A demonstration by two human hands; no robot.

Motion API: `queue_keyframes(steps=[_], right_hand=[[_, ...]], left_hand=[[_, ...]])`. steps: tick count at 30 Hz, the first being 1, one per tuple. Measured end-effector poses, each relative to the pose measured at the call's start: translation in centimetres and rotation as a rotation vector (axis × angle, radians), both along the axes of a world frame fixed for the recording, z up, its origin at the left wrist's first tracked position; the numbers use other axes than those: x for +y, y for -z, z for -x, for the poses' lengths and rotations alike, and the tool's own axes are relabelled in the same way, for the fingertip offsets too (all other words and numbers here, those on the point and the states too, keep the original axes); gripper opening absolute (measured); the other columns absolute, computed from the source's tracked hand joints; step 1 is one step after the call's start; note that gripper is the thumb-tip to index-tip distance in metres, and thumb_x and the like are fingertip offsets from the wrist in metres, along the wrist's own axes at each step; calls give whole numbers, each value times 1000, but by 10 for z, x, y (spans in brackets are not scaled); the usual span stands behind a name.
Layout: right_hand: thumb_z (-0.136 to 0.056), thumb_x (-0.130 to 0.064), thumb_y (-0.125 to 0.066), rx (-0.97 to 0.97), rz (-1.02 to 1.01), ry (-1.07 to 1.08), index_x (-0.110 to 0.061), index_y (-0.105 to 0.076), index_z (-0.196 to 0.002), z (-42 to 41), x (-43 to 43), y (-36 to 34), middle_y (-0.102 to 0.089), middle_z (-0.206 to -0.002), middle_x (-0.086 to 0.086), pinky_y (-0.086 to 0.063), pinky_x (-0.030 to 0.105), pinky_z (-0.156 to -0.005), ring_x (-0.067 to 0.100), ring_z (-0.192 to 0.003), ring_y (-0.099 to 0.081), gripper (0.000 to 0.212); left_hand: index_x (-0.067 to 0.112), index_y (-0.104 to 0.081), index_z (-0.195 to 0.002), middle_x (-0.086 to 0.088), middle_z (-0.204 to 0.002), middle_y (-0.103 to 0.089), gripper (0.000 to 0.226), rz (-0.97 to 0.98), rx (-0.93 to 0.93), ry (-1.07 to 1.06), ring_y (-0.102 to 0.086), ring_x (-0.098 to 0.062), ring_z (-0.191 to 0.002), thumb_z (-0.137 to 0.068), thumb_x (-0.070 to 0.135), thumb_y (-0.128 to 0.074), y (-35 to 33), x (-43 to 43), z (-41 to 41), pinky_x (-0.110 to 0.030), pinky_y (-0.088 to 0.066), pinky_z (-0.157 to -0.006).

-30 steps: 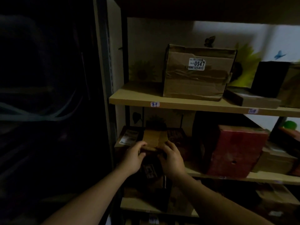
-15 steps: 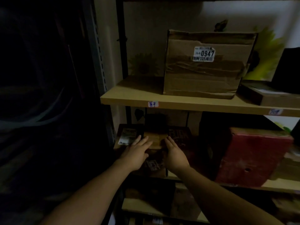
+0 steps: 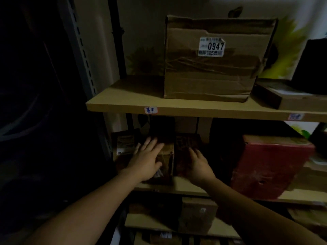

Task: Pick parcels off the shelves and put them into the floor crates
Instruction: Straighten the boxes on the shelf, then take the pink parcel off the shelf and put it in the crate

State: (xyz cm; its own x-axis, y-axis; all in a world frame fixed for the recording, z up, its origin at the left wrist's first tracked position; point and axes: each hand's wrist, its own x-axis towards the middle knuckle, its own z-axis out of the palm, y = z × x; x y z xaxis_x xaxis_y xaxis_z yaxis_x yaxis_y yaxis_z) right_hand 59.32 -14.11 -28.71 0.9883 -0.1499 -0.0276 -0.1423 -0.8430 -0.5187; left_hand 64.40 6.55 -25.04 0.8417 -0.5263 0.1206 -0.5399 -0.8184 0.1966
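A small dark brown parcel (image 3: 167, 156) with a tan top lies on the dim middle shelf (image 3: 185, 189). My left hand (image 3: 147, 157) rests flat on its left side, fingers spread. My right hand (image 3: 199, 164) lies on a darker parcel (image 3: 185, 144) just to the right, fingers loosely apart. Neither hand clearly closes around a parcel. No floor crate is in view.
A big cardboard box (image 3: 212, 59) labelled 0947 stands on the upper shelf (image 3: 134, 103). A red box (image 3: 269, 165) stands right of my hands. A labelled parcel (image 3: 124, 143) lies at far left. More boxes (image 3: 196, 214) fill the lowest shelf. A metal upright (image 3: 83, 55) borders the left.
Both hands have opened from gripping the small parcel's top and slid apart, now lying flat. The camera has moved closer and tilted up slightly.
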Motion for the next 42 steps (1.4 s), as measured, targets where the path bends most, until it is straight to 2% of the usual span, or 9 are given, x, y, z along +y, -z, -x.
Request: queue_keyframes(steps=[4,10,15,20,23,26,31,35,42], right_hand=[[-89,-44,-58,140,177,41,-26,-8,-154,4,-21,17,-20,-157,9,-32,42,-110,34,-137,-30,84],[-91,-39,-52,275,225,15,-27,-11,-153,5,-33,35,-22,-155,8,-35,46,-107,36,-135,-31,75],[-94,-30,-53,321,191,17,-27,-14,-152,4,-38,39,-26,-150,14,-40,45,-105,39,-130,-39,70],[-96,-19,-50,236,201,7,-19,-21,-151,2,-43,37,-17,-154,19,-42,38,-102,35,-130,-44,62],[-98,-12,-45,182,144,-15,-13,-37,-142,-2,-44,34,-43,-143,14,-44,34,-98,27,-127,-48,44],[-101,-17,-44,101,15,22,-11,-42,-140,-2,-44,35,-52,-137,11,-42,29,-96,25,-123,-52,40],[-100,-13,-37,24,-37,77,-20,-44,-139,5,-46,39,-57,-128,11,-46,35,-98,28,-115,-57,40],[-93,-3,-40,20,25,84,-18,-41,-135,25,-40,44,-48,-122,16,-47,38,-90,36,-105,-56,45],[-91,-6,-47,-28,-47,120,-23,-45,-134,67,-31,50,-40,-134,11,-48,36,-95,33,-112,-55,46]], left_hand=[[33,-10,-148,8,-158,10,66,-18,-59,90,19,-10,-142,-94,35,-47,8,-37,29,-36,13,-115],[29,-14,-148,4,-158,9,64,-116,-131,72,24,-15,-141,-93,39,-45,31,-63,42,-40,16,-114],[27,-15,-148,4,-158,10,61,-160,-126,128,24,-11,-140,-95,36,-43,28,-73,55,-34,20,-111],[33,-12,-148,5,-158,10,66,-198,-102,-108,20,-22,-143,-92,43,-46,16,-83,42,-53,12,-114],[31,-12,-148,6,-158,9,68,-230,-63,-164,12,-26,-144,-92,43,-48,13,-75,31,-59,9,-112],[29,-18,-147,7,-158,9,65,-254,-81,-153,7,-24,-145,-91,41,-49,17,-71,30,-57,3,-114],[32,-25,-145,7,-157,14,60,-270,-92,-117,11,-24,-144,-91,42,-48,21,-67,27,-55,5,-113],[34,-12,-148,3,-155,23,67,-276,-90,-91,22,-22,-142,-91,43,-47,25,-63,30,-54,12,-112],[35,6,-148,3,-141,41,78,-208,-135,-92,38,-18,-133,-91,41,-47,49,-44,53,-45,18,-111]])
